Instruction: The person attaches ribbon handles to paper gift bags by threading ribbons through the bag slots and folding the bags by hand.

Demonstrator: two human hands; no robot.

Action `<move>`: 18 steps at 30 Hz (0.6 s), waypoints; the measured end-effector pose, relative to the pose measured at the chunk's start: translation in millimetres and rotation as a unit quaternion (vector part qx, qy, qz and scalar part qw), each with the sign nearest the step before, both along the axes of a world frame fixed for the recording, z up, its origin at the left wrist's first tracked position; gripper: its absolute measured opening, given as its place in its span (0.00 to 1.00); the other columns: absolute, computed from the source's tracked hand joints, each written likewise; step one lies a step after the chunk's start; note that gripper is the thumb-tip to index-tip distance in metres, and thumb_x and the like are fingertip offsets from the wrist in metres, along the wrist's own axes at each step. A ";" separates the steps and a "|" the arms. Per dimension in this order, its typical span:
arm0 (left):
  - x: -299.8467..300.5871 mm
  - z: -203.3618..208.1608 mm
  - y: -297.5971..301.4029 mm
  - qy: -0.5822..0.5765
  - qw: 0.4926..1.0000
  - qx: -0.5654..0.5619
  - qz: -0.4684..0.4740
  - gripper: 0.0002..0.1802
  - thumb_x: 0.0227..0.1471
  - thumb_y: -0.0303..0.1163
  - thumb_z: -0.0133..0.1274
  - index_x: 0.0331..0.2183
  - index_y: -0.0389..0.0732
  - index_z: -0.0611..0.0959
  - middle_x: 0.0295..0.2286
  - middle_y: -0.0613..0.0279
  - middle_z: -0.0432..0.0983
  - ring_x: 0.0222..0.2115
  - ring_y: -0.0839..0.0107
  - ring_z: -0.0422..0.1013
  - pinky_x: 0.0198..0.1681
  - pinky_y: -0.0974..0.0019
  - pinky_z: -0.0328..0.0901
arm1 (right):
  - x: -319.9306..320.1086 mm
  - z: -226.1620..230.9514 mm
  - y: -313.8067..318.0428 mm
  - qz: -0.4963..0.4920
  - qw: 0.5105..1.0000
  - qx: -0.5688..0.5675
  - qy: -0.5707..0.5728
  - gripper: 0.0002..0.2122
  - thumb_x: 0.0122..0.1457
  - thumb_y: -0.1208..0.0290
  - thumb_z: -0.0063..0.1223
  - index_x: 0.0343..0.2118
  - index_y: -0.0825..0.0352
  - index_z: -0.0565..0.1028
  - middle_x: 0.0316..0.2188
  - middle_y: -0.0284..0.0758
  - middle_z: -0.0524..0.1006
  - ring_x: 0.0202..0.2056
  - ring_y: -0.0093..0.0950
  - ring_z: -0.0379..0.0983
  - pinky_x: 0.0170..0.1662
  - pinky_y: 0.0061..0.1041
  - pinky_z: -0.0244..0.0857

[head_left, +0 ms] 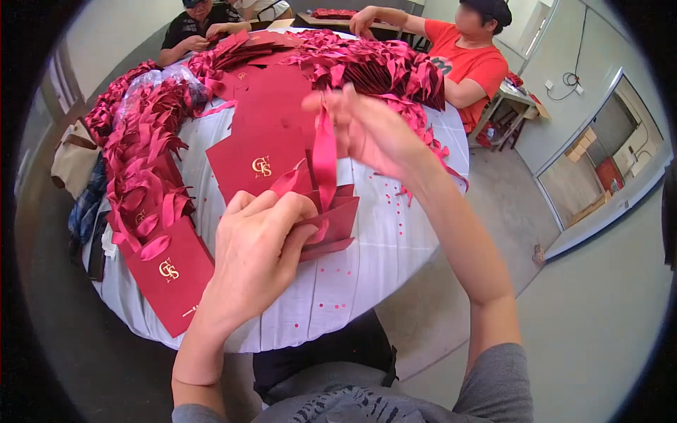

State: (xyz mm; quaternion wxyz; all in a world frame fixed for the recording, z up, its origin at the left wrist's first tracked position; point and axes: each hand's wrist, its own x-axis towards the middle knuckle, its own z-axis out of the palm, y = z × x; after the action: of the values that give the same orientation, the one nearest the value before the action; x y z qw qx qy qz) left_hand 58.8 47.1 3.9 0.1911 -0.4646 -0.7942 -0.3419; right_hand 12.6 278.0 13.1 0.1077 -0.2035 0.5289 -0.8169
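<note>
A small dark red paper gift bag is tipped over the near part of the table. My left hand is closed on its upper edge, thumb on the near side, with a bit of pink ribbon by the thumb. From the bag's mouth a wide pink satin ribbon runs up to my right hand. That hand is raised above the bag, slightly blurred, its fingertips closed on the ribbon's upper end. Just beyond lies another red bag with a gold emblem, flat on the pile.
A round table with a white cloth carries rows of ribboned bags at the left and more at the far right. Small red dots dot the cloth. Two people sit across the table. A doorway stands right.
</note>
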 end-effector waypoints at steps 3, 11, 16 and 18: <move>1.3 2.1 1.1 0.004 1.000 -0.004 0.001 0.09 0.40 0.21 0.58 0.28 0.40 0.76 0.23 0.62 0.72 0.24 0.64 0.67 0.32 0.64 0.56 | 9.3 -27.0 5.5 0.042 0.987 0.153 0.029 0.23 0.63 0.55 0.45 0.51 0.72 0.68 0.37 0.29 0.75 0.36 0.16 0.71 0.38 0.16 0.65; 0.5 14.5 -2.7 0.001 0.998 -0.049 -0.040 0.16 0.39 0.35 0.63 0.31 0.39 0.77 0.23 0.60 0.72 0.26 0.61 0.67 0.33 0.63 0.57 | 27.9 -15.5 3.7 0.119 0.979 0.148 0.073 0.19 0.49 0.74 0.60 0.45 0.70 0.72 0.42 0.33 0.73 0.46 0.25 0.68 0.53 0.26 0.60; -1.9 3.9 0.0 0.068 0.996 -0.048 -0.019 0.16 0.39 0.34 0.63 0.30 0.40 0.76 0.21 0.62 0.71 0.25 0.64 0.68 0.32 0.63 0.56 | 23.5 -4.4 -6.2 0.102 0.973 0.187 0.086 0.11 0.48 0.77 0.61 0.35 0.67 0.72 0.33 0.28 0.71 0.38 0.19 0.67 0.44 0.20 0.61; -3.3 0.7 -0.5 0.072 0.996 -0.041 -0.014 0.11 0.42 0.28 0.59 0.29 0.39 0.75 0.21 0.60 0.71 0.26 0.63 0.68 0.31 0.63 0.56 | 24.9 -3.8 -12.2 0.045 0.973 0.206 0.094 0.08 0.48 0.79 0.61 0.31 0.67 0.72 0.30 0.27 0.72 0.35 0.16 0.68 0.40 0.17 0.63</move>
State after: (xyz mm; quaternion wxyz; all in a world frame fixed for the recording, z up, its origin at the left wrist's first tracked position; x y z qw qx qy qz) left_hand 55.5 46.7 4.6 0.2240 -0.5069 -0.7849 -0.2771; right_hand 37.5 265.9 9.3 0.1341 -0.2764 0.6841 -0.6616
